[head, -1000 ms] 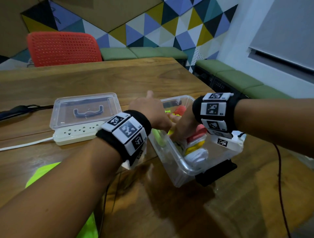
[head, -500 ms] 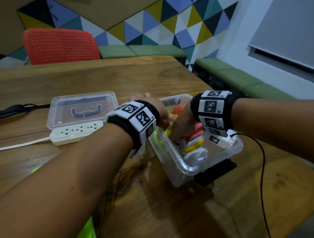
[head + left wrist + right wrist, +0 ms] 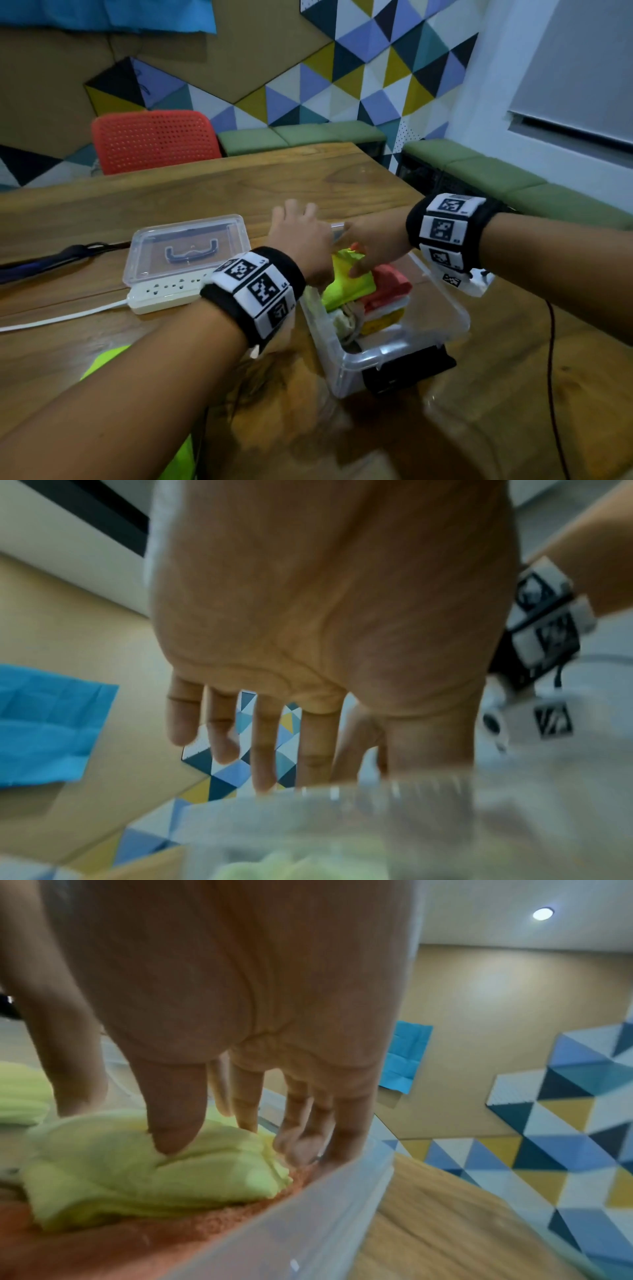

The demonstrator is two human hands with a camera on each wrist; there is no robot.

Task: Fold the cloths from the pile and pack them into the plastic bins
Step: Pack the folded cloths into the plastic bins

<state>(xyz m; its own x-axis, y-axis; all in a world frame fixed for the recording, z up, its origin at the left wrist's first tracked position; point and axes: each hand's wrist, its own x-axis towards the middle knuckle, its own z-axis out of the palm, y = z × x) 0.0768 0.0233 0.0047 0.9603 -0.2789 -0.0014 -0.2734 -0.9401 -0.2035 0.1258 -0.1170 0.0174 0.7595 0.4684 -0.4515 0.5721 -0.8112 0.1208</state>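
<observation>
Since the earlier frames, both of my hands have risen from deep in the clear plastic bin (image 3: 404,349) toward its far rim, and the head view has tilted up.

Hand status: my left hand (image 3: 301,233) is flat with its fingers straight and spread over the far edge of the bin, gripping nothing. My right hand (image 3: 373,246) presses down on the folded yellow-green cloth (image 3: 346,284) with extended fingertips (image 3: 174,1139); it is not closed round the fabric.

Progress: I judge packing well advanced. The yellow-green cloth sits on top of an orange-red cloth (image 3: 390,284), with white and yellow folded layers stacked beneath, all inside the bin. The stack rises about to the rim. The bin lid (image 3: 186,248) lies off, resting on a power strip (image 3: 161,294). Another yellow-green cloth (image 3: 102,363) lies on the table (image 3: 205,192) near me, unpacked.
</observation>
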